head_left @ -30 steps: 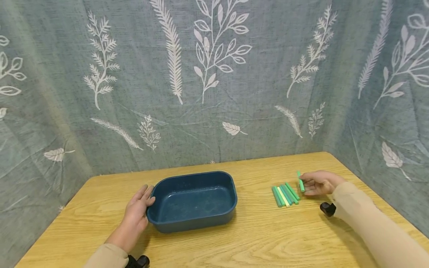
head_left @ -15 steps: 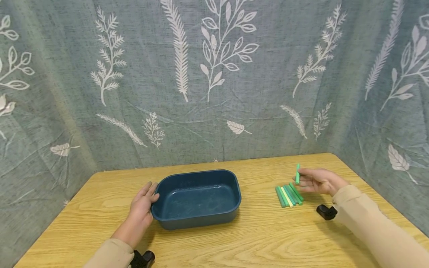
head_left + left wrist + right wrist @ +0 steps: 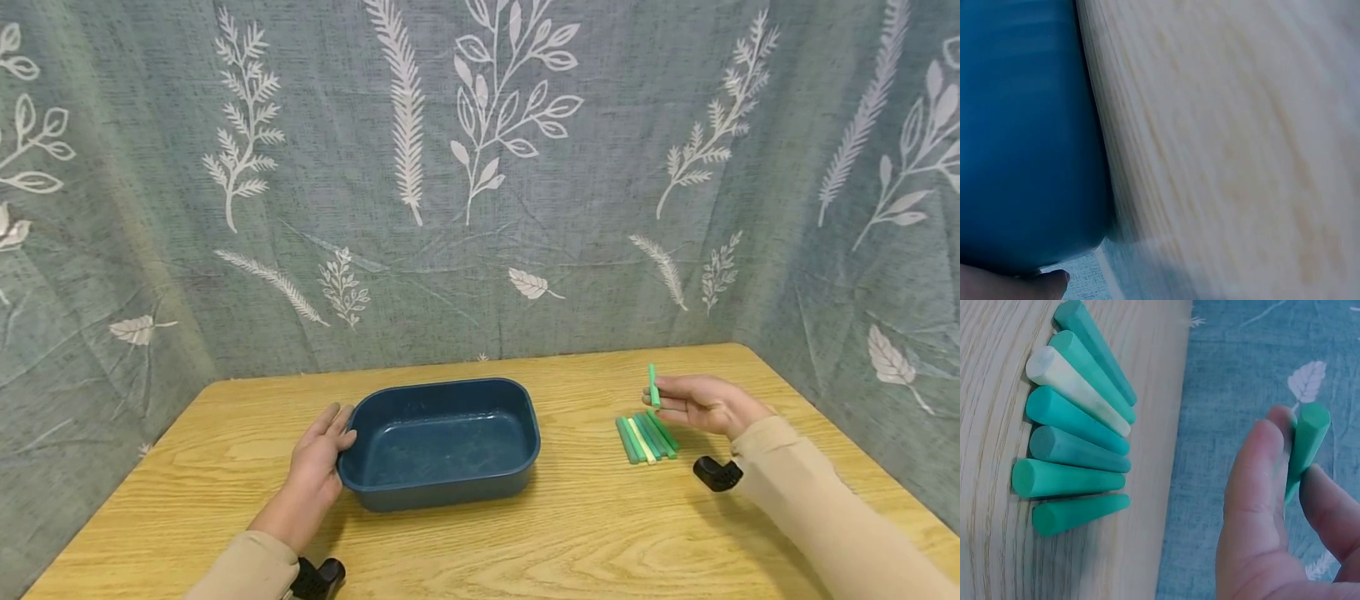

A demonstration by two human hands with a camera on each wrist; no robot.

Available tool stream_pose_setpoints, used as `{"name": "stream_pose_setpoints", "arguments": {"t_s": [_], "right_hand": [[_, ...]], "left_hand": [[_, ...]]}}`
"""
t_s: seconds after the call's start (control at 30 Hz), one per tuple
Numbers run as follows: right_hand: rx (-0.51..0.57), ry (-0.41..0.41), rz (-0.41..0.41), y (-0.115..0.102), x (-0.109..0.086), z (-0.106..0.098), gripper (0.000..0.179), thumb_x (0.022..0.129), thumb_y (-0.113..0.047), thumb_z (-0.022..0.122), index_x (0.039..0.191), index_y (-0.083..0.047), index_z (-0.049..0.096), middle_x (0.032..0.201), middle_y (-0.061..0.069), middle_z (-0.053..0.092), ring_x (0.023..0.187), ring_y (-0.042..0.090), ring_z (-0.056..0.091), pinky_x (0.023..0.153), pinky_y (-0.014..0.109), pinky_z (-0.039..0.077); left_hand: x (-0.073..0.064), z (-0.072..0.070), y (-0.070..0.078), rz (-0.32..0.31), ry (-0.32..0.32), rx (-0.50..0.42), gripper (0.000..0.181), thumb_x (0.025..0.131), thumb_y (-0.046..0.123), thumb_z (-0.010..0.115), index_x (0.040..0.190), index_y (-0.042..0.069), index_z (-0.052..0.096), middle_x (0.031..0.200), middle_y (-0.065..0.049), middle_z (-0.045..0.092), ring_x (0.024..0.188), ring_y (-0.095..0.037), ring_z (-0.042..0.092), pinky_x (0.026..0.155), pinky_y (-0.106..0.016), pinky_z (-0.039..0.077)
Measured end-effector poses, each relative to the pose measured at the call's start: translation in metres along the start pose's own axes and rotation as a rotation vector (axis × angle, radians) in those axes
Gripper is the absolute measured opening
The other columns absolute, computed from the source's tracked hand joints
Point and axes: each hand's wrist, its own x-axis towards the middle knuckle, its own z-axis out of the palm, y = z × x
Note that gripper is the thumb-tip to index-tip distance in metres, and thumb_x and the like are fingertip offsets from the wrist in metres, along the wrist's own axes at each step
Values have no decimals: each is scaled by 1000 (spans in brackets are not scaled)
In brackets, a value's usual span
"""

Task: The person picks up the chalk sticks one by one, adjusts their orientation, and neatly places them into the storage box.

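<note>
My right hand (image 3: pixel 697 404) pinches a green chalk stick (image 3: pixel 654 390) between thumb and fingertips, held in the air just behind a row of chalk sticks (image 3: pixel 645 439). In the right wrist view, the held stick stands nearly upright. Several green and teal sticks and one pale yellow stick (image 3: pixel 1079 390) lie side by side on the table. My left hand (image 3: pixel 315 457) holds the left end of a dark blue plastic bin (image 3: pixel 442 500), thumb over the rim and fingers along the outer wall. The left wrist view shows mostly the bin's outer wall (image 3: pixel 1022 137).
The bin stands on a light wood table (image 3: pixel 585 533), left of the chalk row. A leaf-patterned grey-blue cloth (image 3: pixel 465 308) hangs behind the table and along both sides. Black wrist devices show beneath both forearms.
My right hand has raised the green chalk stick and carried it left, behind the row. The left hand stays at the bin. The head view has shifted slightly.
</note>
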Motion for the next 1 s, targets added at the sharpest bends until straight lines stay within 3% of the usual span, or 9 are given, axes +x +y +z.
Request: {"name": "stream_pose_setpoints", "arguments": {"t_s": [0.07, 0.17, 0.37, 0.53, 0.73, 0.87, 1.0], "right_hand": [[3, -5, 2, 0, 1, 1, 16, 102, -10, 51, 96, -10, 66, 95, 4, 70, 88, 13, 69, 98, 35, 47], [-8, -19, -2, 0, 2, 1, 18, 101, -11, 54, 90, -13, 68, 94, 3, 70, 89, 12, 68, 94, 33, 50], [-37, -31, -9, -3, 5, 8, 16, 100, -11, 54, 91, -14, 67, 92, 2, 69, 87, 10, 67, 88, 31, 53], [12, -52, -5, -5, 8, 21, 12, 100, -9, 54, 95, -11, 64, 94, 5, 68, 89, 12, 68, 93, 33, 51], [1, -63, -24, -8, 11, 36, 22, 103, -6, 48, 92, -11, 67, 94, 5, 69, 89, 13, 68, 89, 31, 53], [7, -61, -27, -10, 13, 48, 22, 103, -6, 48, 91, -9, 66, 94, 7, 68, 89, 14, 69, 87, 30, 54], [33, -73, -26, -13, 18, 60, 11, 102, -6, 49, 102, -5, 59, 94, 7, 68, 89, 14, 69, 87, 30, 54]], "left_hand": [[-1, 0, 1, 4, 2, 10, 67, 103, -5, 28, 154, 14, -11, 161, -6, -3, 146, -23, -5, 107, -21, 33], [-1, 0, 1, 11, -1, 21, 67, 103, -6, 28, 154, 13, -11, 161, -7, -3, 146, -24, -5, 110, -25, 30], [-2, 1, 1, 15, -4, 10, 67, 103, -6, 28, 154, 12, -11, 161, -8, -4, 147, -25, -4, 110, -25, 31], [-3, 0, 2, 19, 3, 23, 66, 103, -6, 28, 154, 12, -10, 161, -9, -3, 147, -26, -4, 105, -22, 35], [-2, 0, 0, 26, 7, 45, 65, 103, -4, 29, 155, 10, -8, 161, -10, 0, 147, -26, -3, 96, -17, 40], [-1, -1, -2, 25, 9, 42, 66, 103, -5, 30, 155, 10, -8, 161, -10, 0, 147, -26, -3, 100, -20, 38], [-1, -2, -1, 29, 15, 45, 66, 103, -5, 30, 155, 10, -7, 161, -10, 0, 147, -26, -3, 103, -20, 37]]}}
